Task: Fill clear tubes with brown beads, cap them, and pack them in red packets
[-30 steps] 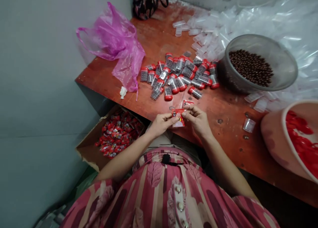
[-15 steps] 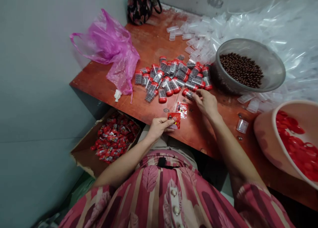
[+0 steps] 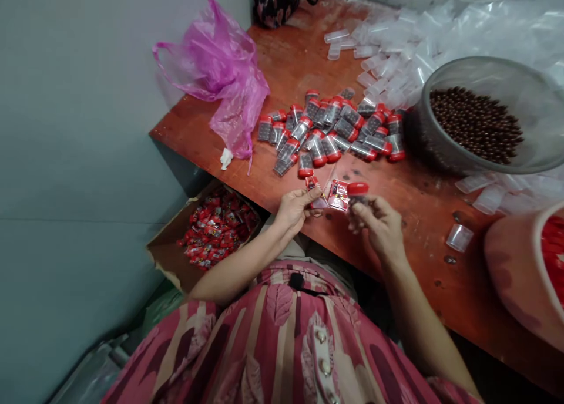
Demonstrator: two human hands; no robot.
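My left hand [image 3: 296,211] pinches a small red printed packet [image 3: 314,188] above the front edge of the table. In my right hand [image 3: 379,219] is a small clear container with a red cap [image 3: 358,188], tilted with the cap uppermost; dark pellets show inside. A second red packet [image 3: 338,195] lies on the table between the two hands. Just beyond them is a heap of filled red-capped containers [image 3: 326,125], several lying on their sides.
A grey bowl [image 3: 420,128] of dark brown pellets stands at right, by a pile of clear tubes [image 3: 396,57]. A pink tub [image 3: 511,280] holds red caps. At left are a pink plastic bag [image 3: 233,69] and, below the table, a cardboard box [image 3: 163,251] of red packets.
My right hand has picked up a red-capped container from the heap's near edge and brought it toward my left hand. The packet in my left hand has turned. The view has shifted slightly.
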